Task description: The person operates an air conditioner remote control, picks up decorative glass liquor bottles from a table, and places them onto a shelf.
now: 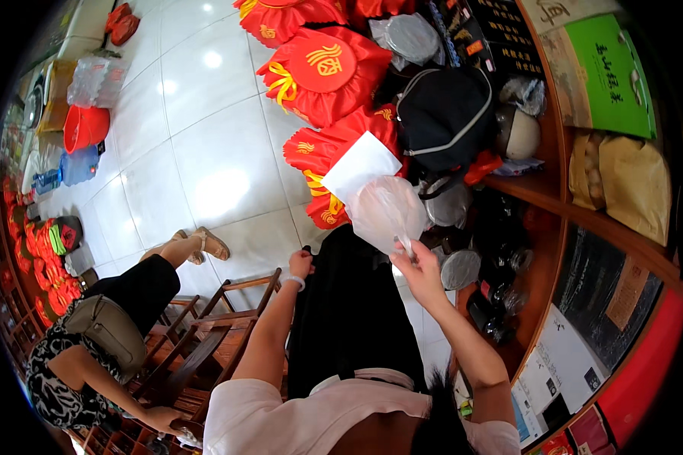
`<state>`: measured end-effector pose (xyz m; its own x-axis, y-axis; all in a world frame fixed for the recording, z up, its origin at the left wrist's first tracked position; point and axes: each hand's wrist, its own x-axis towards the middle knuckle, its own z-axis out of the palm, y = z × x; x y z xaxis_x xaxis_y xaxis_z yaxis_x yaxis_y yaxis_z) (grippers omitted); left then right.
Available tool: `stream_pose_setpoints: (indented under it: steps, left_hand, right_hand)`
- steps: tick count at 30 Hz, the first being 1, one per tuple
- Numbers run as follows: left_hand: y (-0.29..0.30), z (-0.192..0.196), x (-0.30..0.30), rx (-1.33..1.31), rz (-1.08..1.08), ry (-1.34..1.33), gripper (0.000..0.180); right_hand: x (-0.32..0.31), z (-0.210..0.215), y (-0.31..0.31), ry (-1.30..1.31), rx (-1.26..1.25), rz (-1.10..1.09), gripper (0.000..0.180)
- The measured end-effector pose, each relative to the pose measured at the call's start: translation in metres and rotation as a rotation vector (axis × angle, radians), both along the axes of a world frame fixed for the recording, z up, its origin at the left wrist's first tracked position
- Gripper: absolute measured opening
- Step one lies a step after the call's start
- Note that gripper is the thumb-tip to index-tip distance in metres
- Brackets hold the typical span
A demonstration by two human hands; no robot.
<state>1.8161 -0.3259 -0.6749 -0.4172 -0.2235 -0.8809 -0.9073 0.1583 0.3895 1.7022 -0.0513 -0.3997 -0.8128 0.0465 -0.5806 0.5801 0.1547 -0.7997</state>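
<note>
My right hand (421,271) pinches the gathered neck of a pale translucent plastic bag (389,214), holding it out in front of me. What the bag contains is hard to make out. Just beyond it, a white sheet (362,165) overlaps a red cloth-covered jar (303,148) with a yellow ribbon; I cannot tell whether the sheet rests on the jar. My left hand (301,264) is closed beside my dark trousers, and a small dark tip shows at its fingers. A pale band circles that wrist.
More red-covered jars (330,64) and a black bag (444,117) stand ahead. On the right runs a wooden shelf (561,205) with bottles and a green bag (611,76). Wooden chairs (205,334) and another person (91,349) are at the left, near a red bucket (86,129).
</note>
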Motion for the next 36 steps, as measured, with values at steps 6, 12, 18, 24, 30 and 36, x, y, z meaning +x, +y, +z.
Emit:
stream_pose_setpoints:
  steps: [6, 12, 18, 24, 30, 36]
  left_hand:
    - [-0.028, 0.013, 0.035, 0.046, 0.154, -0.123, 0.014]
    - [-0.036, 0.018, 0.06, 0.075, 0.27, -0.155, 0.019]
    - [-0.044, 0.033, 0.091, 0.092, 0.402, -0.191, 0.018]
    - [-0.049, 0.048, 0.134, 0.103, 0.53, -0.163, 0.019]
    - [-0.017, 0.092, 0.145, 0.043, 0.694, -0.088, 0.018]
    - [0.024, 0.14, 0.244, -0.057, 0.932, 0.098, 0.016]
  right_hand:
    - [-0.055, -0.025, -0.027, 0.056, 0.079, 0.192, 0.017]
    - [-0.079, -0.078, -0.037, 0.149, 0.159, 0.293, 0.023]
    - [-0.088, -0.105, -0.034, 0.096, 0.243, 0.415, 0.024]
    - [-0.088, -0.102, -0.041, 0.235, 0.4, 0.503, 0.026]
    - [-0.058, -0.084, -0.022, 0.69, 0.543, 0.514, 0.038]
    - [-0.007, -0.112, -0.005, 0.182, -0.112, 0.681, 0.018]
